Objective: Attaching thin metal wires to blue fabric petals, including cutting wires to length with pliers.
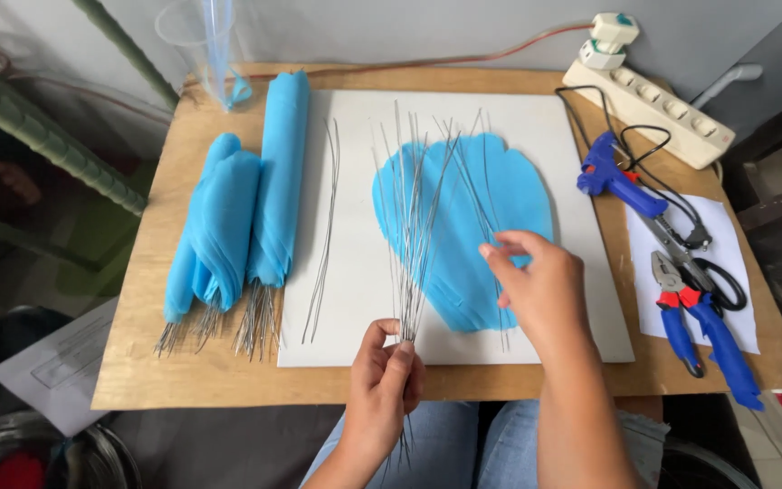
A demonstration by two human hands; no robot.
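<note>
Two bare hands work above a white sheet [355, 299]: left hand [384, 380] fingers pinch a fan of thin grey wires [414, 217]; right hand [536, 285] fingers, loosely curled, touch a smooth blue petal-shaped piece [463, 226].

Left hand [382, 380] has its fingers pinched closed; right hand [536, 285] reaches forward, fingers curled.

Person's own body, seen from the head camera. Both forearms are showing bare, with no sleeves reaching the wrists. The left hand [382, 385] and right hand [536, 285] are wearing no gloves, rings or watch that can be made out; the fingers [500, 263] are showing short nails. Below the counter [228, 385] edge, the lap is wearing light blue denim trousers.
</note>
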